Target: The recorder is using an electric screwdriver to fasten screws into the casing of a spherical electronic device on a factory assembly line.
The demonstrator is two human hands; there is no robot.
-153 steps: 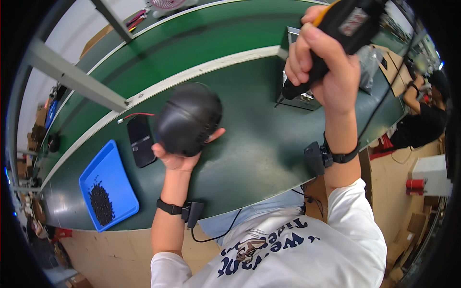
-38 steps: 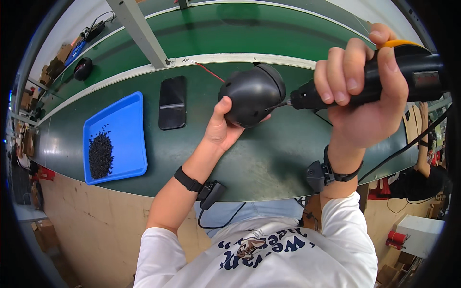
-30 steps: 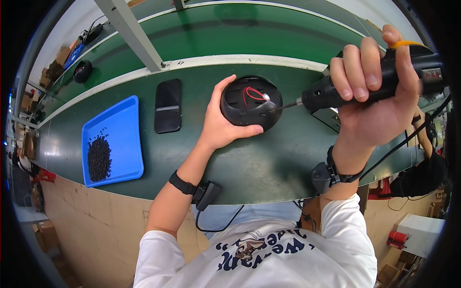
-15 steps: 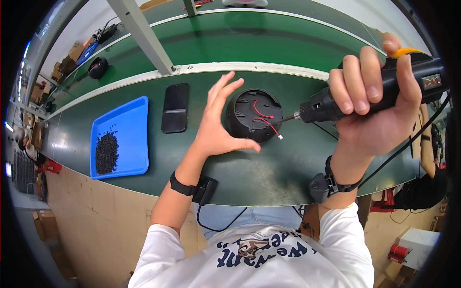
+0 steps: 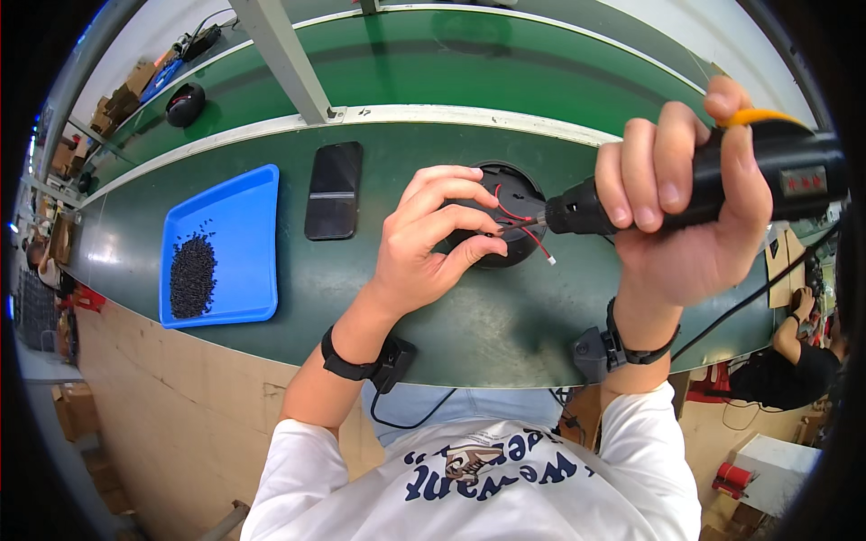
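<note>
My right hand (image 5: pixel 690 212) is wrapped round a black electric screwdriver (image 5: pixel 577 209), held nearly level, its bit pointing left. Below the bit, a round black plastic housing (image 5: pixel 521 187) lies on the bench, its ribbed inside facing up. Thin red and black wires (image 5: pixel 532 236) with a small white plug come out of it. My left hand (image 5: pixel 424 225) is over the housing's left side. Its thumb and index finger close together at the bit's tip; anything between them is too small to make out.
Left of the housing lies a black phone (image 5: pixel 333 191). Farther left, a blue tray (image 5: pixel 244 270) holds a heap of small black screws (image 5: pixel 192 278). A grey post (image 5: pixel 284 63) rises at the bench's back rail. The screwdriver's cable (image 5: pixel 749 293) hangs at right, near another person's arm (image 5: pixel 792 334).
My left hand has moved right from beside the housing, its spread fingers closing at the bit's tip. The screwdriver has shifted slightly left.
</note>
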